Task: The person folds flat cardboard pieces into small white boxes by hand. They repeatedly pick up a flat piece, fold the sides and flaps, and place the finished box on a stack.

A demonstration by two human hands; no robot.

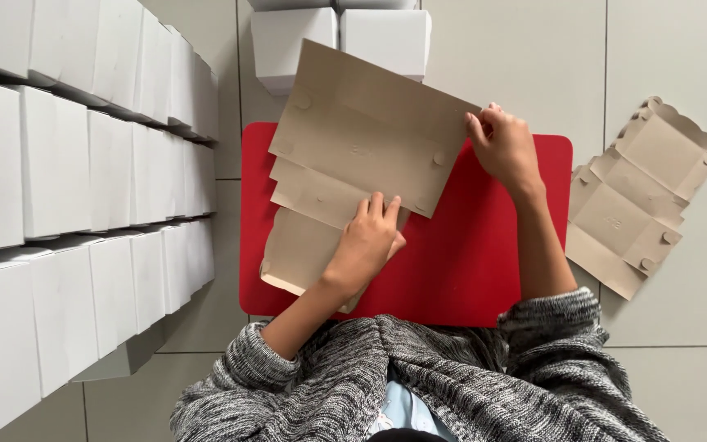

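Cardboard box blank [362,139] lies on the red mat [468,262], big panel lifted. Left hand [367,241] presses flat on its lower flap; right hand [505,147] pinches the panel's right edge. Best keep the flap pinned and crease along the scored line.

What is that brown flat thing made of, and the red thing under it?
The brown flat sheet looks like thin cardboard: matte, grey-brown, with pressed fold lines and cut tabs. The left hand presses it down; the right hand grips its edge. The red board beneath looks smooth and evenly coloured, perhaps plastic, though I can't be sure.
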